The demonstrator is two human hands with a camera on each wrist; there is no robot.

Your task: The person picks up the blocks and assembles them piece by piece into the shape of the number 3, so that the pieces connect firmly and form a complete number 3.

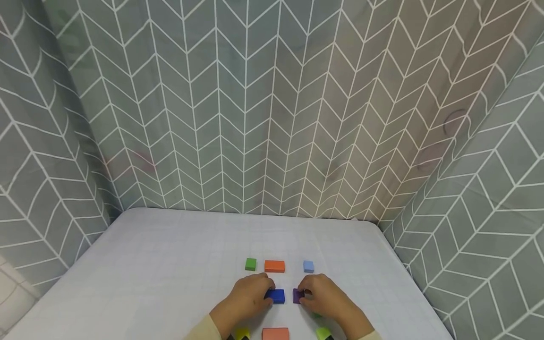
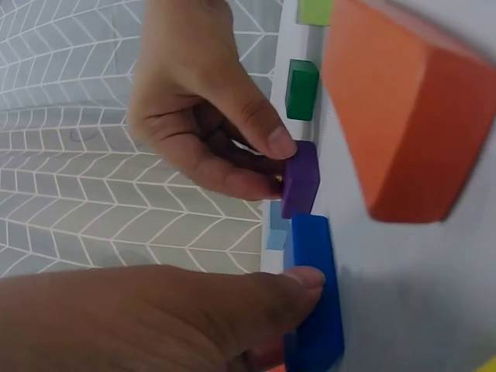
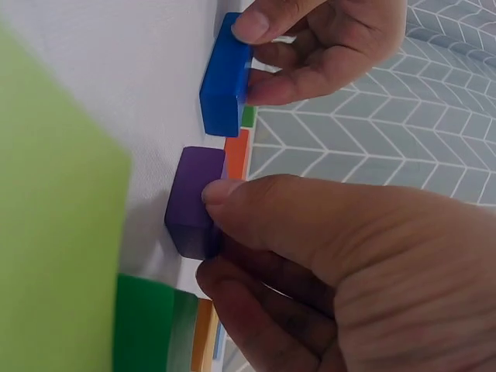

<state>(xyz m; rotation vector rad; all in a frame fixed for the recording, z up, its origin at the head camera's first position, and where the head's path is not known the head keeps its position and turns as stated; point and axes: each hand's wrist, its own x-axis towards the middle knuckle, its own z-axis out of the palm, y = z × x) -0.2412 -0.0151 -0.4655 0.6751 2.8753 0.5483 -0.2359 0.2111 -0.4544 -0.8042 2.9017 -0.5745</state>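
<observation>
In the head view my left hand (image 1: 250,296) pinches a blue rectangular block (image 1: 278,296) between thumb and fingers, low over the white table. Just to its right, a smaller purple block (image 1: 296,296) is pinched by my right hand (image 1: 325,295). A narrow gap separates the two blocks. The left wrist view shows the thumb on the near face of the blue block (image 2: 314,310), with the fingers mostly hidden behind it. From the right wrist, the thumb presses one side of the purple block (image 3: 194,194) while the other fingers curl behind.
Beyond my hands stand a green block (image 1: 250,264), an orange block (image 1: 274,267) and a light blue block (image 1: 308,267). Nearer are a yellow block (image 1: 242,333), a salmon block (image 1: 275,334) and a lime block (image 1: 323,333). A dark green block (image 3: 143,322) sits beside my right hand.
</observation>
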